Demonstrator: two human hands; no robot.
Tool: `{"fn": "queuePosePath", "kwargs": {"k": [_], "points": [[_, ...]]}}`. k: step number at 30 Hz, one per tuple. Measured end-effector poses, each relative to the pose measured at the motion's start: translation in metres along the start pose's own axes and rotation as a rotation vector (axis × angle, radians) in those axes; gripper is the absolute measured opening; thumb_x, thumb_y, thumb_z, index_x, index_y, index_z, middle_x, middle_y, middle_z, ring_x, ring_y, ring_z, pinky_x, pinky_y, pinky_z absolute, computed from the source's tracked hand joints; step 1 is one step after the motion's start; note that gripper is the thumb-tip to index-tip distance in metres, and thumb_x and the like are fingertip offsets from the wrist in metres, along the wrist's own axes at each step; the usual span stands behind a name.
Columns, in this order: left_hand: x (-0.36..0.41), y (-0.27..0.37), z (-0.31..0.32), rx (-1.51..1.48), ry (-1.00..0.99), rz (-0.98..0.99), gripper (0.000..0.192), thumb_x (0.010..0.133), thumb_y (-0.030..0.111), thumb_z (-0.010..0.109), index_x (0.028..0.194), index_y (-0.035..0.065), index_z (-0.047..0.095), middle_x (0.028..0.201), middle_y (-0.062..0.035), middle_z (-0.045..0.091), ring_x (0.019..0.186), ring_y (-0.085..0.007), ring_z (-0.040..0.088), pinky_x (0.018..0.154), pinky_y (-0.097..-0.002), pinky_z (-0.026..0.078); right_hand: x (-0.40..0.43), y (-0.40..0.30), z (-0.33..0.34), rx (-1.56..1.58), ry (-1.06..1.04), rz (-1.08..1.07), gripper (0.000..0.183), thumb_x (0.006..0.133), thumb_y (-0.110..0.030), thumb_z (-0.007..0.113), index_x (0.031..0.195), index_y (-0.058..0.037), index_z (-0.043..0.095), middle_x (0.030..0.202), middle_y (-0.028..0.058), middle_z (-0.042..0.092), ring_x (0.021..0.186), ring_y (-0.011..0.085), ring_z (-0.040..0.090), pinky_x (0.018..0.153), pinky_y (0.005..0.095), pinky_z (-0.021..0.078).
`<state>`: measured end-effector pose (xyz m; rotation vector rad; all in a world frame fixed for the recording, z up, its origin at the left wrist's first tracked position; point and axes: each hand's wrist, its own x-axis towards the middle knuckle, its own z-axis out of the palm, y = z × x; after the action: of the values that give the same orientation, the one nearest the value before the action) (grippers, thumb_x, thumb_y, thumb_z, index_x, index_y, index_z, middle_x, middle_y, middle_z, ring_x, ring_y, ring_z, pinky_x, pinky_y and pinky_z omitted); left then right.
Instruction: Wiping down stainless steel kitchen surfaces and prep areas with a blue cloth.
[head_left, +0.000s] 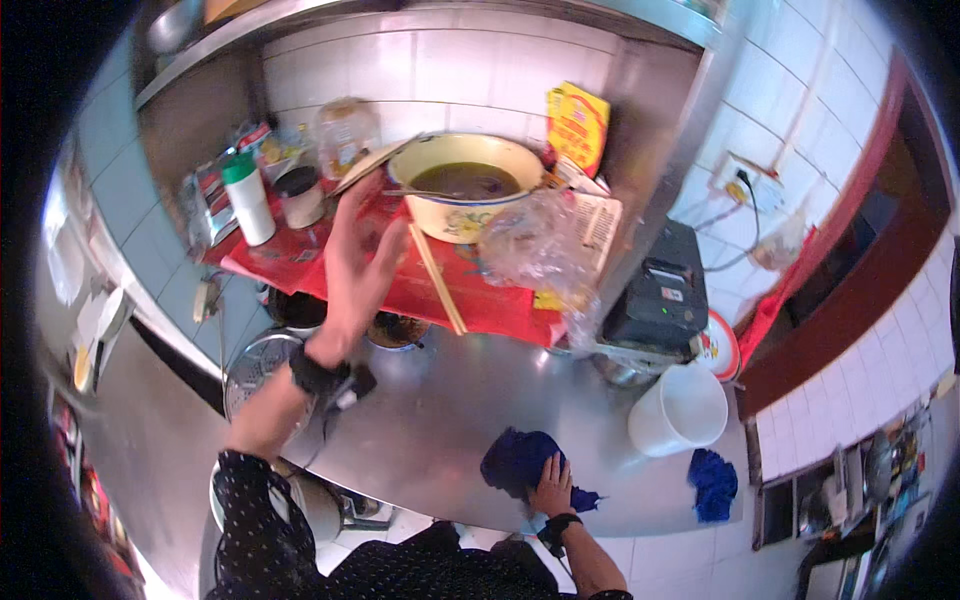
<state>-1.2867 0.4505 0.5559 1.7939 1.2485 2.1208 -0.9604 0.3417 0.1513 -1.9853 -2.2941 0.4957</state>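
Note:
My left hand is raised at the red-covered shelf, fingers apart, its fingertips near a flat, pale lid that leans by the enamel basin; whether they touch I cannot tell. Dark liquid stands in the basin. A pair of wooden chopsticks lies on the red cover, right of that hand. My right hand rests on a bunched dark blue cloth on the steel counter, pressing its right part.
At the right stand a white plastic bucket, a second blue cloth and a black appliance. On the shelf are a green-capped bottle, a dark-lidded jar, a clear plastic bag and a yellow packet. A metal strainer sits left.

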Motion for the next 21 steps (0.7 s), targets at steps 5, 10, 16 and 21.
{"fn": "queuePosePath", "kwargs": {"k": [5,10,16,21], "points": [[-0.13,0.011,0.019,0.167,-0.266,0.235,0.028,0.084,0.0,0.054,0.112,0.0009,0.059,0.077,-0.006,0.062,0.065,-0.009,0.053,0.059,-0.0245,0.045,0.0,0.006,0.011,-0.094,0.089,-0.049,0.092,0.07,-0.039,0.067,0.139,0.0007,0.022,0.147,0.0194,0.016,0.131,0.0456,0.021,0.101,0.0572,0.0278],[-0.289,-0.047,0.078,0.019,-0.93,-0.479,0.033,0.086,0.017,0.056,0.116,0.0033,0.057,0.101,-0.0197,0.063,0.091,-0.032,0.061,0.081,-0.0373,0.048,-0.007,0.0,-0.002,-0.03,0.077,-0.064,0.089,0.072,-0.035,0.067,0.14,-0.0004,0.021,0.148,0.0178,0.016,0.133,0.0433,0.02,0.104,0.0542,0.0258],[-0.408,-0.087,0.121,0.536,-1.274,-0.218,0.078,0.078,0.034,0.062,0.14,0.0085,0.024,0.137,-0.0292,0.031,0.124,-0.0513,0.029,0.102,-0.0558,0.025,-0.023,0.019,-0.01,0.026,0.109,-0.113,0.089,0.07,-0.034,0.069,0.139,-0.0013,0.024,0.147,0.0168,0.02,0.132,0.0399,0.025,0.102,0.0502,0.0304],[-0.426,-0.059,0.139,0.552,-1.342,-0.276,0.078,0.077,0.035,0.063,0.14,0.0095,0.025,0.141,-0.0274,0.024,0.128,-0.0499,0.021,0.103,-0.0588,0.019,-0.058,0.049,-0.031,0.07,0.024,-0.147,0.08,0.076,-0.039,0.063,0.138,-0.0018,0.028,0.145,0.0148,0.027,0.132,0.0374,0.027,0.104,0.0533,0.0252]]}}
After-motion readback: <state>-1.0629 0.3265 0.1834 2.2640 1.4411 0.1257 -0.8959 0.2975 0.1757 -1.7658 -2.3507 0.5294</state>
